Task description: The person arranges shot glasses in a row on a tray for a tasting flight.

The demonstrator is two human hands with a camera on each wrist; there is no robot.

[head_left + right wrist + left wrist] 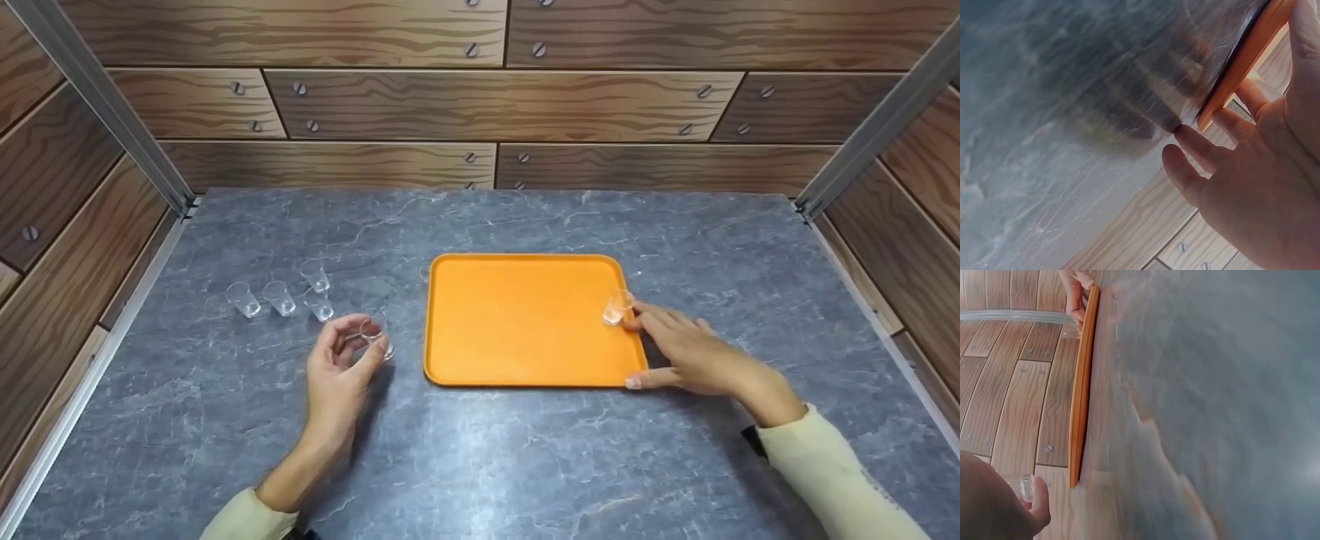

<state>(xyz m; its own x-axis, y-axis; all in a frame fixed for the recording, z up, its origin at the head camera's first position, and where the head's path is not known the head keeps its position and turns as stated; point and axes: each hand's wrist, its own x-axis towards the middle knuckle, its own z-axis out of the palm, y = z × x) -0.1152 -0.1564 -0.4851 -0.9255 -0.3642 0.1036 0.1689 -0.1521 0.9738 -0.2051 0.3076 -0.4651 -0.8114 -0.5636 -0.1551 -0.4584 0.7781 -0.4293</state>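
My left hand (341, 367) holds a small clear shot glass (388, 349) between thumb and fingers, just left of the orange tray (525, 322). In the left wrist view part of that glass (1027, 488) shows beside the thumb. At the tray's right side is my right hand (694, 352), its fingers extended along the edge and the thumb at the near right corner. Another clear shot glass (616, 309) stands on the tray by the right index fingertip. The right wrist view shows the fingers (1202, 149) fairly straight near the tray's rim (1235, 67).
Several more clear shot glasses (280, 298) stand on the grey marbled table (480, 465), beyond and left of my left hand. Wood-patterned panels (495, 105) enclose the table at the back and sides, with metal posts (112, 105) at the corners.
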